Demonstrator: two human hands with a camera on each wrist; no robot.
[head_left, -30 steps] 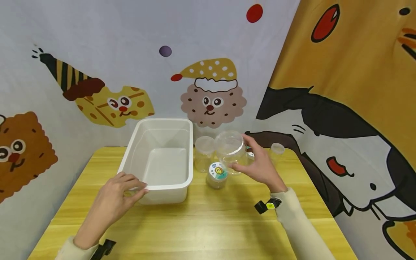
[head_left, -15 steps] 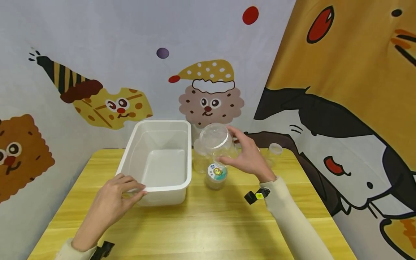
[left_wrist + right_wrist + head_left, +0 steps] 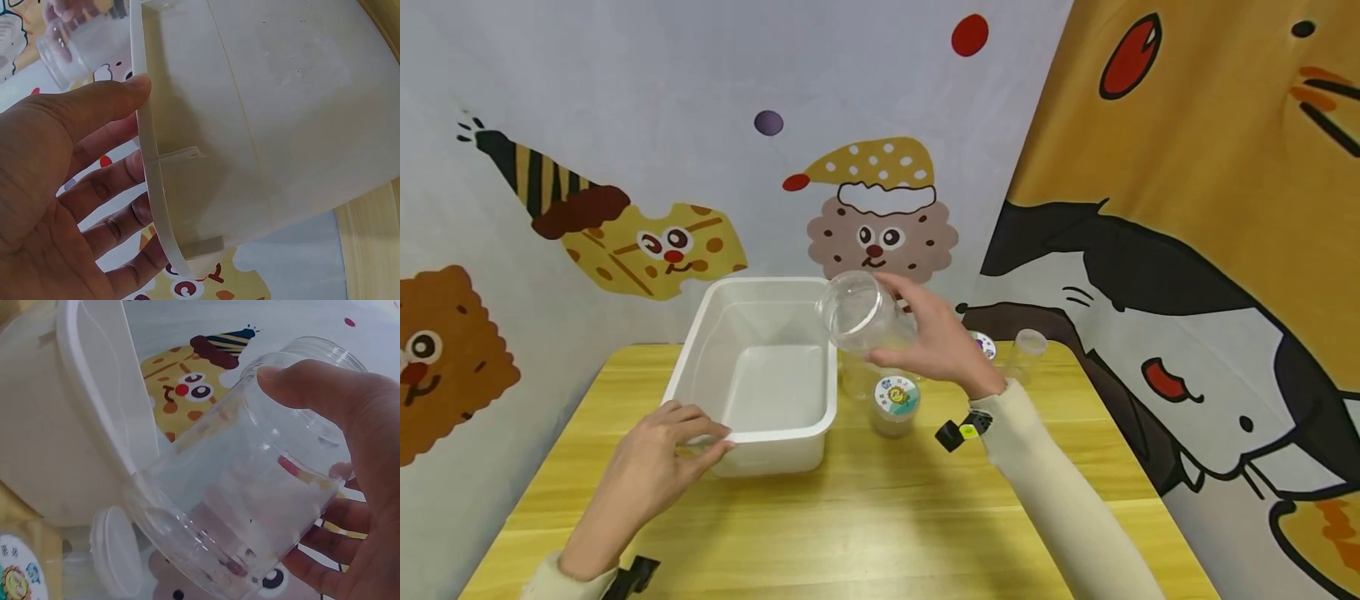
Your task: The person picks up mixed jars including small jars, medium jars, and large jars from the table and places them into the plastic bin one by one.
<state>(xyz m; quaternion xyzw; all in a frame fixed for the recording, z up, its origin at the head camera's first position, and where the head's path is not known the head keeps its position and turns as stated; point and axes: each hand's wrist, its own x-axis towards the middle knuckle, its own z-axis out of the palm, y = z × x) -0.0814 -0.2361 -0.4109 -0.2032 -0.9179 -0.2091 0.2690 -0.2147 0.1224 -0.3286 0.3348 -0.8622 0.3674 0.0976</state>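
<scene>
My left hand [image 3: 662,446] pinches the near left rim of a white plastic bin [image 3: 778,435]. In the left wrist view, the thumb lies on the bin's rim [image 3: 149,131] and the fingers are behind it. A large clear plastic jar [image 3: 865,315] is gripped by my right hand [image 3: 936,337], tilted and raised beside the bin's right rim. The right wrist view shows this jar [image 3: 250,481] see-through, with thumb and fingers on opposite sides. Below it on the table stands a small jar with a sunflower lid [image 3: 896,397].
Behind the sunflower-lidded jar is a clear jar with a translucent lid [image 3: 115,553], partly hidden in the head view. A printed lid [image 3: 983,344] and a small clear container [image 3: 1028,350] are at the right. A printed cloth [image 3: 700,150] hangs behind the wooden table [image 3: 880,517].
My right hand has carried the clear jar left and slightly up, from above the other jars to the bin's right rim, tilting it more. My left hand stays on the bin.
</scene>
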